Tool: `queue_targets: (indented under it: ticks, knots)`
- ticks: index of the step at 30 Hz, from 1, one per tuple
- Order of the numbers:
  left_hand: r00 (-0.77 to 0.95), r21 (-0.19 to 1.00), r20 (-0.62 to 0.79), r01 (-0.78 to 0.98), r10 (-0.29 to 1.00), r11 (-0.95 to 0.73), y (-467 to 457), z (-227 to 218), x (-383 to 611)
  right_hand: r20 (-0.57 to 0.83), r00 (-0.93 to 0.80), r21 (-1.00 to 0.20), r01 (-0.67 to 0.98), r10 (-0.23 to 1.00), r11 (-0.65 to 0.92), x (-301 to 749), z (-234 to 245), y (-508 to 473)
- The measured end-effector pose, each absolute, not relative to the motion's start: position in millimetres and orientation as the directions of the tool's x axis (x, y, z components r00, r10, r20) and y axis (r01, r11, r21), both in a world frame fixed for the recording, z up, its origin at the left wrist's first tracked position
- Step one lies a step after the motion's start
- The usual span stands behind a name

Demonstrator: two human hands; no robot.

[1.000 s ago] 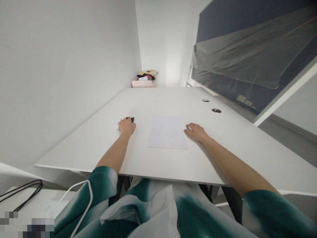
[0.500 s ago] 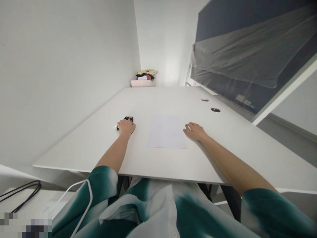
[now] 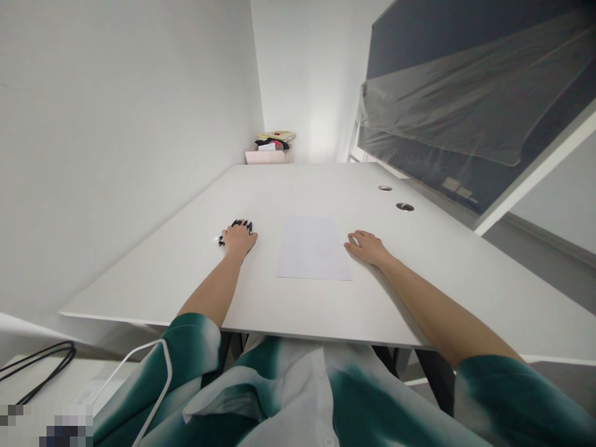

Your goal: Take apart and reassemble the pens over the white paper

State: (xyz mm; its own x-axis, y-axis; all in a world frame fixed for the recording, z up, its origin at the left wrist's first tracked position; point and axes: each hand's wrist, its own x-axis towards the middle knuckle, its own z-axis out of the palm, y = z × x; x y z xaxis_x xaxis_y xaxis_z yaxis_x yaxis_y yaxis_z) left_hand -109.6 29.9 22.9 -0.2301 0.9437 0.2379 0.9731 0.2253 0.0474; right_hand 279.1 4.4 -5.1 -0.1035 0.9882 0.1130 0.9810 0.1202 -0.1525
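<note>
A white sheet of paper [image 3: 313, 248] lies flat on the white table [image 3: 298, 298] in front of me. My left hand [image 3: 239, 239] rests to the left of the sheet, fingers curled over a small bunch of black pens [image 3: 241, 223] whose tips stick out past the fingers. On the other side of the sheet my right hand [image 3: 367, 246] lies flat on the table, fingers stretched out and empty, touching the sheet's right edge.
Two round cable holes [image 3: 405, 207] sit in the table at the right. A pink box with clutter [image 3: 269, 155] stands beyond the far end. A dark panel wrapped in plastic film [image 3: 465, 105] leans at the right. Black cables [image 3: 37, 366] lie at lower left.
My left hand's fingers have spread slightly over the pens, so more black tips show. My right hand and the paper have not moved.
</note>
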Motion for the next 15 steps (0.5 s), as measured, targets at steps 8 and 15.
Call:
queue_targets:
  ticks: [8, 15]
  knots:
    - [-0.197, 0.112, 0.286, 0.979, 0.938, 0.171, 33.4, 20.0, -110.3, 0.124, -0.126, -0.163, 0.976, 0.984, 0.145, 281.0, -7.3, 6.7]
    - [-0.136, 0.489, 0.293, 0.872, 0.946, -0.026, 38.2, 18.6, -100.4, 0.139, -0.109, -0.186, 0.973, 0.984, 0.134, 282.0, -9.2, 7.9]
